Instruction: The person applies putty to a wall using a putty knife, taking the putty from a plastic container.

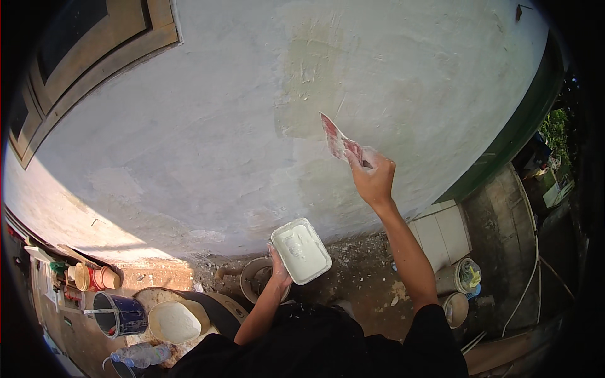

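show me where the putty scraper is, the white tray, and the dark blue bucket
putty scraper [335, 140]: head view, middle of its red-smeared blade.
white tray [301, 251]: head view, centre of its putty-coated inside.
dark blue bucket [129, 314]: head view, its outer side wall.

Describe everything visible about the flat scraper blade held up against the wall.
The thin, flat putty scraper with a reddish, putty-smeared blade is gripped at its lower end by the right hand, arm raised. It tilts up and to the left, its long edge at the pale plastered wall, beside a patch of fresh, greyer filler. Its handle is hidden by fingers.
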The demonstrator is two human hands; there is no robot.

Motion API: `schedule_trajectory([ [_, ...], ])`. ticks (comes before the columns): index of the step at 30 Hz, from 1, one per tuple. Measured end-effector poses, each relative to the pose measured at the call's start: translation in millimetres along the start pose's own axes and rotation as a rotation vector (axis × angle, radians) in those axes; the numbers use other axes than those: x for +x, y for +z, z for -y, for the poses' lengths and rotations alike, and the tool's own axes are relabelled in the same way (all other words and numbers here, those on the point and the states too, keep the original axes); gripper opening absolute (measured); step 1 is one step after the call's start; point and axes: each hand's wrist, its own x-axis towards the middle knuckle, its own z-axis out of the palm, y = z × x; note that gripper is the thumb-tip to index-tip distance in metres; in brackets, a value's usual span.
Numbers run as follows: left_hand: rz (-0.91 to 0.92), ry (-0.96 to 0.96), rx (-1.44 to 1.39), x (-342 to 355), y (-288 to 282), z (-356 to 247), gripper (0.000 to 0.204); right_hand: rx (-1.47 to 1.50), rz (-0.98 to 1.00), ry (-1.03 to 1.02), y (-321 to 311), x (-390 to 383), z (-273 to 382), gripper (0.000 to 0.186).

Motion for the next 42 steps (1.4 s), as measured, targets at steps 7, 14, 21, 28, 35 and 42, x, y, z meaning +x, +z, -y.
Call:
schedule_trajectory([
  [7, -0.041, 0.03, 0.016, -7, -5, 0, 0.102, -0.484, 0.203, -0.696, -2, 95, 23, 0.009],
  [14, -0.027, 0.068, -0.053, -11, -11, -5, 0.096, -0.726, 0.17, -0.863, -24, 197, 67, 0.008],
  [21, -0.08, 0.054, 0.002, -6, -10, -6, 0.102, -0.925, 0.05, -0.895, -72, 242, 117, 0.014],
  [28, -0.038, 0.0, -0.006, -5, 0, -4, 0.098, -0.554, 0.134, -0.456, -147, 219, 112, 0.024],
  [35, 0.051, -0.04, -0.039, -11, -1, 8, 0.098, 0.141, 0.255, 0.437, -140, 17, -18, 0.018],
  [42, 0.033, -0.169, -0.028, -24, 13, 43, 0.098, 1.054, -0.278, 1.242, -111, -262, -91, 0.025],
])
